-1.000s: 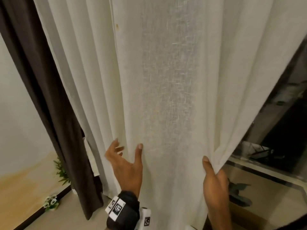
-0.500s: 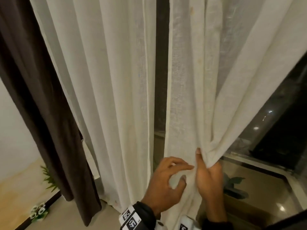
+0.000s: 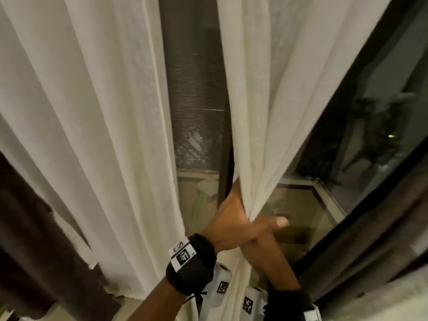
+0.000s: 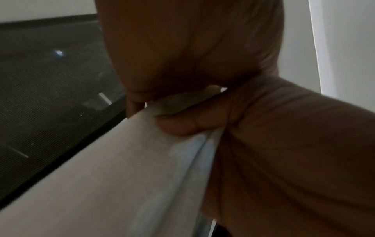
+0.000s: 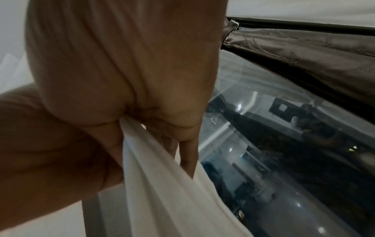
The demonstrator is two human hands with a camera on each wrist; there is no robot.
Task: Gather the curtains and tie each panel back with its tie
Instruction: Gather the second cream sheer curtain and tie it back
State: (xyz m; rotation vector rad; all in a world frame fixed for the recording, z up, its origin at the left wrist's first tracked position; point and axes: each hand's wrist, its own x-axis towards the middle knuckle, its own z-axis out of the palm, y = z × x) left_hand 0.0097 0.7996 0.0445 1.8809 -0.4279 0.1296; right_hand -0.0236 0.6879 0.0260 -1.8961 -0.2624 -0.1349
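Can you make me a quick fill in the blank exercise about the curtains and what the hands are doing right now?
1. Both hands grip the ____ white curtain panel.
2. The left hand has its wrist crossed ____ the right forearm.
3. Between the two white panels shows a strip of dark ____.
4. Left of the left white panel hangs a ____ curtain.

Missing words: right; over; window; dark brown

Matt cream woven-cloth curtain (image 3: 266, 112), glossy window glass (image 3: 370, 140), dark satiny drape (image 5: 314, 52).
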